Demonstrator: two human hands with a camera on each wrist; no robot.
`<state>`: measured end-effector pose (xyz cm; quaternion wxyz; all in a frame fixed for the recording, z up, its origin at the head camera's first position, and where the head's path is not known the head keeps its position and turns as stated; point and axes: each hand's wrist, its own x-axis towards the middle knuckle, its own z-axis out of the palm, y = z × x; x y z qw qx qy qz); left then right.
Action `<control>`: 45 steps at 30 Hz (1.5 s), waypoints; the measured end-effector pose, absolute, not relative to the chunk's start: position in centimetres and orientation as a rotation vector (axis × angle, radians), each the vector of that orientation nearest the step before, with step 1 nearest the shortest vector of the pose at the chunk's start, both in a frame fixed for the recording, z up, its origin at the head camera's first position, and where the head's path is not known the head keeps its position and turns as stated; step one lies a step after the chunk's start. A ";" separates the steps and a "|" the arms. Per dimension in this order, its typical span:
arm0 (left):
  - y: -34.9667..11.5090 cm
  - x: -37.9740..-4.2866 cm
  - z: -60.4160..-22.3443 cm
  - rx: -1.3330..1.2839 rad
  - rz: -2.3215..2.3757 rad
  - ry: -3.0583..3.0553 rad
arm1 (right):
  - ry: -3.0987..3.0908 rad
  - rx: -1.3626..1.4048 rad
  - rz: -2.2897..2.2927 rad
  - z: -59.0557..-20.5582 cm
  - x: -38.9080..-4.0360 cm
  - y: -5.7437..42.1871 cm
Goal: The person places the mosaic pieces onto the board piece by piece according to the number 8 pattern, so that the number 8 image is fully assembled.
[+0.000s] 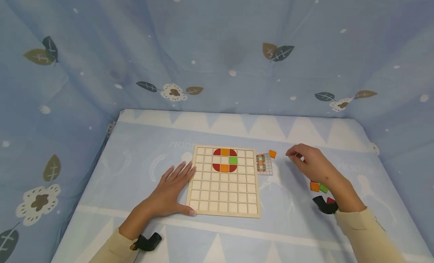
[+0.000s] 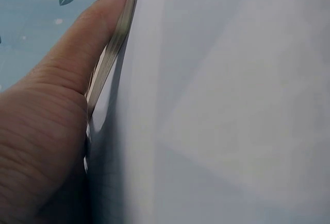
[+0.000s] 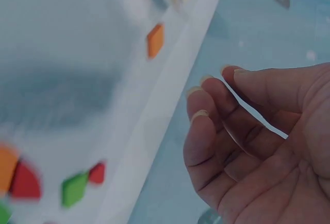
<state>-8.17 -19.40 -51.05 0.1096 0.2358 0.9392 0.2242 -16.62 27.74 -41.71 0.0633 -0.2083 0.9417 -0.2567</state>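
Note:
A wooden grid board [image 1: 220,199] lies flat on the table. Near its far side, red quarter-round tiles [image 1: 217,152], orange squares [image 1: 224,168] and one green square [image 1: 233,160] sit in the cells. My left hand [image 1: 169,193] rests spread at the board's left side, the thumb [image 2: 77,44] against its near edge. Over the table to the right, my right hand [image 1: 313,163] hovers with loosely bent fingers and nothing between them. An orange square tile [image 1: 272,153] lies to its left, at the corner of a small pattern card [image 1: 268,169] beside the board.
Loose tiles lie beneath the right wrist, among them an orange square [image 1: 314,186], a green square [image 1: 323,188] and a red piece [image 1: 330,200]. Patterned blue cloth [image 1: 230,67] hangs behind the table and at both sides.

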 end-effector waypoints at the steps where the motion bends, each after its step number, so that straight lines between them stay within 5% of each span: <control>1: -19.4 -8.2 -51.0 0.691 0.665 2.758 | 2.848 -0.615 -0.771 -41.7 -16.3 28.5; 19: -19.2 -8.2 -50.6 0.673 0.647 2.751 | 2.876 -0.229 -0.684 -44.1 -11.1 36.9; 45: -19.2 -8.2 -51.0 0.684 0.647 2.774 | 2.803 0.029 -0.642 -46.2 -9.9 38.8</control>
